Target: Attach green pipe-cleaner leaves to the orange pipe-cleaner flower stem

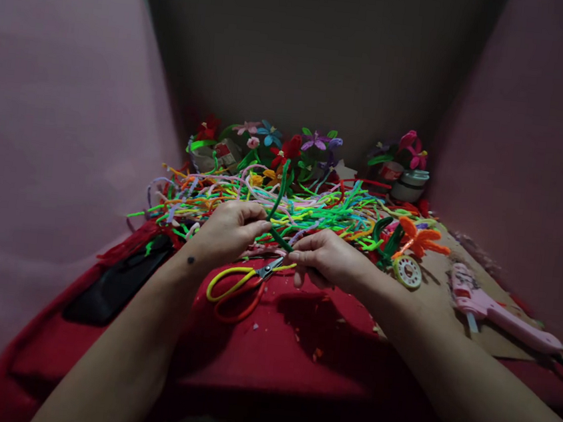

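A dark green pipe cleaner (278,200) stretches between my two hands over the red cloth. My left hand (232,226) pinches it near its bend, and one part sticks up above the fingers. My right hand (324,256) grips its lower right part between thumb and fingers. Just below the hands lie scissors (233,286) with one yellow and one red handle loop, blades pointing up and right. Beyond the hands spreads a big heap of pipe cleaners (321,212) in many colours.
Pipe-cleaner flowers (314,140) stand along the back. On the right, a cardboard sheet (440,301) bears an orange flower (420,239), a round white-and-yellow spool (407,272) and a pink glue gun (506,315) with a cord. A black phone-like object (112,287) lies at left.
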The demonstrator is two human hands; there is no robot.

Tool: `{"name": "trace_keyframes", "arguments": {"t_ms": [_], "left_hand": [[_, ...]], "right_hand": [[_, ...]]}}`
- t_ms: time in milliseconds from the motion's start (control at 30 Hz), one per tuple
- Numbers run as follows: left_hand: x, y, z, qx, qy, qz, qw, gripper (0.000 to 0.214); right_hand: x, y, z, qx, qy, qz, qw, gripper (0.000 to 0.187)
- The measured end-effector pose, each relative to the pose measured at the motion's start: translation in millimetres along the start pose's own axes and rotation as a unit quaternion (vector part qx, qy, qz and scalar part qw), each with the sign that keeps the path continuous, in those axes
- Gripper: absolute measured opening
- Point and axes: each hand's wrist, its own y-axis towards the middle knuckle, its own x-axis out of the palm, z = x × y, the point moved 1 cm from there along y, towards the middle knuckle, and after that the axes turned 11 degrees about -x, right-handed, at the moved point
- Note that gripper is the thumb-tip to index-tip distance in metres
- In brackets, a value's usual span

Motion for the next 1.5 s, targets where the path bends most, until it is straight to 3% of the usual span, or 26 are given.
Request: {"name": "trace_keyframes", "arguments": {"t_ms": [100,167,200,267,333,400,467,567,667,800,900,1133,1333,1500], "left_hand": [[-2.5,3.9,-4.9,0.013,0.035,-0.003,0.999,0.025],[-3.4,4.7,-6.7,0.014,0.035,-0.010,0.999,0.024],[-3.5,4.5,-6.9,0.013,0.031,-0.017,0.999,0.024],[-2.6,2.8,-5.5,0.015,0.022,-0.040,0.999,0.024],[-0.7,-0.2,-1.5,0.022,0.015,-0.069,0.997,0.023],[0.9,-3.5,3.7,0.024,0.002,-0.103,0.994,0.020],[1.7,-6.0,8.5,0.015,-0.015,-0.130,0.991,0.019],[2.5,-7.3,12.0,-0.021,-0.042,-0.136,0.990,0.023],[6.5,-6.8,10.6,-0.061,-0.088,-0.123,0.987,0.023],[14.0,-5.3,6.1,-0.076,-0.151,-0.087,0.982,0.020],[15.4,-4.5,5.7,-0.054,-0.137,-0.053,0.988,0.019],[10.3,-6.3,10.7,-0.023,-0.102,-0.015,0.994,0.015],[17.0,-7.6,7.1,-0.087,-0.204,-0.060,0.973,0.019],[24.8,-7.7,10.3,-0.061,-0.215,-0.019,0.975,0.018]], "right_hand": [[1.5,-1.6,-1.3,-0.028,-0.080,-0.018,0.996,0.024],[3.3,-3.0,-5.2,-0.137,-0.174,0.050,0.974,0.022],[4.2,-3.9,-8.0,-0.213,-0.231,0.104,0.944,0.021],[6.3,-5.9,-12.8,-0.343,-0.339,0.191,0.855,0.029],[7.8,-6.1,-14.6,-0.407,-0.422,0.217,0.781,0.035],[7.6,-4.8,-13.6,-0.425,-0.474,0.208,0.743,0.032],[6.7,-3.9,-11.4,-0.423,-0.500,0.200,0.729,0.022],[7.6,-5.5,-10.4,-0.382,-0.486,0.213,0.757,0.017],[12.9,-8.8,-11.9,-0.298,-0.410,0.228,0.832,0.016],[19.1,-8.8,-10.8,-0.220,-0.242,0.228,0.917,0.019],[17.8,-6.2,-8.7,-0.202,-0.096,0.214,0.951,0.021],[12.5,-6.2,-13.9,-0.099,0.041,0.121,0.987,0.026],[14.4,-4.2,-9.8,-0.111,0.080,0.162,0.977,0.026],[18.3,0.2,-1.4,-0.109,0.178,0.166,0.964,0.027]]}}
